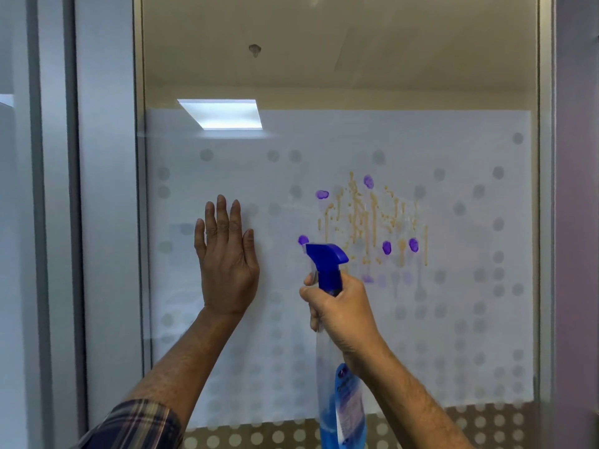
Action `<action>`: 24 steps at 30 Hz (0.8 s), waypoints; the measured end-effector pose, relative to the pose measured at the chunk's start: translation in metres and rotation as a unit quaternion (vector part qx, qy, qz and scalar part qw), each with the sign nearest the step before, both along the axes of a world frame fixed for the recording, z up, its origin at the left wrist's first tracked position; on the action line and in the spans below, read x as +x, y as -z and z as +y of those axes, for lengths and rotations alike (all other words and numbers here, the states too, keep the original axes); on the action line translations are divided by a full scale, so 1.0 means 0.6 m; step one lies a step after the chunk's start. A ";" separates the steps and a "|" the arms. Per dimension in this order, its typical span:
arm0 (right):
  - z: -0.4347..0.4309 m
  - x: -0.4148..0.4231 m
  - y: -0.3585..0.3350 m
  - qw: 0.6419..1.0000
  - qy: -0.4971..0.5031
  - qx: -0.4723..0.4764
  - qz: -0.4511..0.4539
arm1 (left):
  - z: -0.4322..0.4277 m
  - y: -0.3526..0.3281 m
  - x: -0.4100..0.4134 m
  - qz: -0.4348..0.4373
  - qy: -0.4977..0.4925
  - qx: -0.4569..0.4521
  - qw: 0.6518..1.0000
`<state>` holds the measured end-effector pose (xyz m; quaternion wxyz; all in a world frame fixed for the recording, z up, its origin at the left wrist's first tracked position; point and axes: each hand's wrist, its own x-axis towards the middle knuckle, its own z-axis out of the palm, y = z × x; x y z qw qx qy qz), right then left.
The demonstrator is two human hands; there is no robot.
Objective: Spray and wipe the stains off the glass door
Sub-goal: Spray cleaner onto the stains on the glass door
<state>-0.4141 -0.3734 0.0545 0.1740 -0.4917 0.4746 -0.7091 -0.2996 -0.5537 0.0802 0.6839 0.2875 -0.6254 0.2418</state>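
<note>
Glass door under left hand, fingers straight; right hand fingers clamped on spray bottle

left hand: flat, fingers straight | right hand: fingers curled, gripping

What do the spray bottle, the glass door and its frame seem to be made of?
Spray bottle: clear plastic, probably; blue liquid shows through. Its trigger head: glossy opaque blue plastic. Glass door: smooth glass, mirroring a ceiling light; the frosted film across it looks matte, with printed dots. Door frame: seemingly brushed metal, by its dull grey sheen.
</note>
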 end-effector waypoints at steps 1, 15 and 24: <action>0.000 0.002 0.010 1.000 0.004 0.007 0.001 | 0.001 0.000 0.000 0.000 -0.001 0.001 1.000; 0.020 -0.001 0.105 0.996 0.019 0.085 -0.002 | 0.008 -0.004 0.000 -0.001 0.002 0.005 1.000; 0.055 -0.085 0.073 0.988 0.126 -0.049 -0.081 | 0.009 -0.004 -0.001 -0.001 0.002 0.005 1.000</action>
